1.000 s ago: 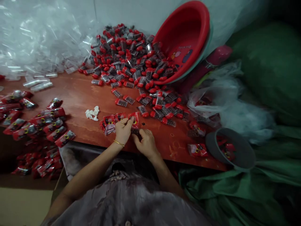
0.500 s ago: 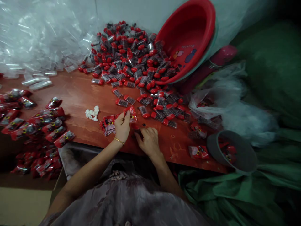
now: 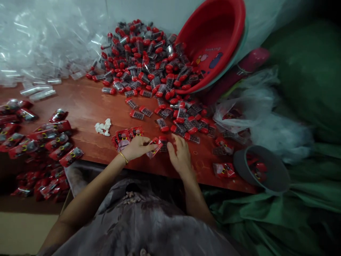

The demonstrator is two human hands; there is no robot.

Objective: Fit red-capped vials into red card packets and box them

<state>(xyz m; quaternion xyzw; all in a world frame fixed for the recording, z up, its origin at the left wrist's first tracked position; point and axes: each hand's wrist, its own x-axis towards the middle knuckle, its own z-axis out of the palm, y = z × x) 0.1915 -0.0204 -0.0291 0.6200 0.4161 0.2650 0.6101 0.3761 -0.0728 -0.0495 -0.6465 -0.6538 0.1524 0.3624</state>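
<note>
My left hand (image 3: pixel 136 147) pinches a small red printed packet (image 3: pixel 155 146) near the front edge of the reddish wooden table (image 3: pixel 85 106). My right hand (image 3: pixel 180 155) lies just right of it, fingers stretched toward a red-capped clear case (image 3: pixel 163 142) at the packet's mouth. A short row of flat red packets (image 3: pixel 125 136) rests under my left wrist, which wears a thin gold bangle. A large heap of red-capped clear cases (image 3: pixel 149 60) covers the far middle of the table, with loose ones trailing toward my hands.
A tipped red basin (image 3: pixel 213 42) leans at the back right. Filled red packets (image 3: pixel 50 138) pile up at the left. Clear plastic sleeves (image 3: pixel 39 42) heap at the back left. A grey tub (image 3: pixel 262 169) with packets sits front right, a white crumpled wad (image 3: pixel 103 127) mid-table, green cloth at right.
My left hand lowered and turned the packet sideways to the right. My right hand opened from a curled pinch and moved up to the case at the packet's mouth.
</note>
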